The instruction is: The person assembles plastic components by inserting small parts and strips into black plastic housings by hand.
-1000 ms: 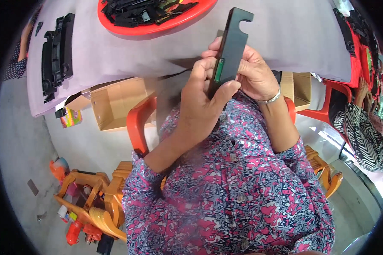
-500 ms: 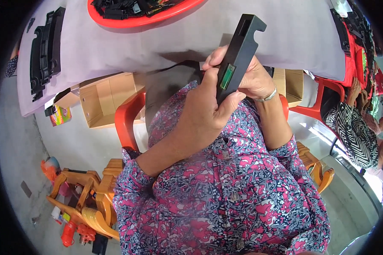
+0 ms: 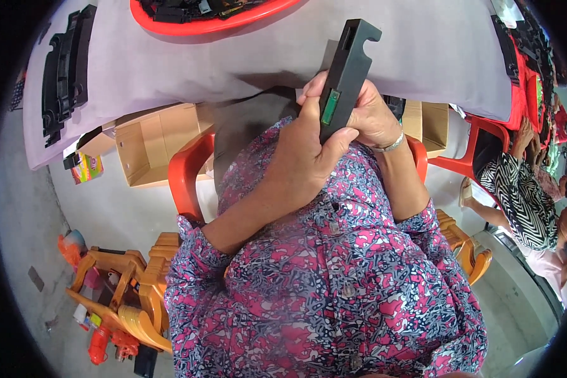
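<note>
A long black plastic casing [image 3: 348, 70] with a hooked notch at its far end is tilted in front of my chest. Set into its side near the lower end is a small green circuit board [image 3: 331, 108]. My left hand [image 3: 299, 148] grips the lower end, its thumb pressed beside the board and its fingers behind. From the other side my right hand [image 3: 375, 120] closes on the casing, with its fingertips partly hidden behind it.
Ahead spreads a table with a pale cloth [image 3: 176, 72]. On it are a red basin [image 3: 217, 29] of black parts and several long black casings [image 3: 66, 75] at left. Cardboard boxes [image 3: 148, 151] lie below. Wooden chairs [image 3: 151, 290] flank me. Another person [image 3: 526, 201] sits at right.
The casing has shifted slightly left and stands a little more upright, with both hands still on it. At right, the other person's foot has come into view.
</note>
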A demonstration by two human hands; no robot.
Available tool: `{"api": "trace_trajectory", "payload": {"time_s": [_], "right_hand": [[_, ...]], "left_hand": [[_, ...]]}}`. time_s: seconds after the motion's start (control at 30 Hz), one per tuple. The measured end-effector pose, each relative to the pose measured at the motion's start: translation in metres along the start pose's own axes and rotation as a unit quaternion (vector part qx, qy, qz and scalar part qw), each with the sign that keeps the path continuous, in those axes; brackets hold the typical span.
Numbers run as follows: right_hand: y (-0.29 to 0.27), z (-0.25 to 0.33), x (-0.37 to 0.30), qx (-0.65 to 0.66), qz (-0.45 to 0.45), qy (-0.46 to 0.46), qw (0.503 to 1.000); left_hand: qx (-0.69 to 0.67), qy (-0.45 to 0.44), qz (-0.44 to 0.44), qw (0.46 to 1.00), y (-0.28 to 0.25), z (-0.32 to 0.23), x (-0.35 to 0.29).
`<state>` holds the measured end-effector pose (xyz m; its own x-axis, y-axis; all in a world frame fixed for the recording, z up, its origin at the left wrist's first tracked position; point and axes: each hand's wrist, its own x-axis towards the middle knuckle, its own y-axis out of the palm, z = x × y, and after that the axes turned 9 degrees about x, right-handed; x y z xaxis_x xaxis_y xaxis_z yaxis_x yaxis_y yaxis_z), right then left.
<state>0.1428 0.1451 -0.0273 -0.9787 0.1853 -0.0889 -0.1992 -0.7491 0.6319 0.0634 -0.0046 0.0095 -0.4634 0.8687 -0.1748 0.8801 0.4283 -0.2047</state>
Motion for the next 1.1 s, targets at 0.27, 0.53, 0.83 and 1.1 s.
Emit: {"api": "trace_trajectory", "payload": {"time_s": [0.27,0.53,0.83,1.1], "right_hand": [[0.008,0.003,-0.002,0.005,-0.036,-0.008,0.999],[0.003,-0.001,-0.002,0.066,-0.031,-0.026,0.997],[0.008,0.005,0.001,0.106,-0.049,0.012,0.993],[0.002,-0.008,0.002,0.136,0.0,-0.039,0.99]], "left_hand": [[-0.052,-0.006,0.0,0.999,0.0,-0.007,-0.002],[-0.065,-0.013,0.032,0.997,-0.002,-0.005,0.0],[-0.116,-0.037,0.099,0.988,-0.01,0.003,0.006],[-0.135,-0.065,0.117,0.982,-0.013,0.004,0.006]]}}
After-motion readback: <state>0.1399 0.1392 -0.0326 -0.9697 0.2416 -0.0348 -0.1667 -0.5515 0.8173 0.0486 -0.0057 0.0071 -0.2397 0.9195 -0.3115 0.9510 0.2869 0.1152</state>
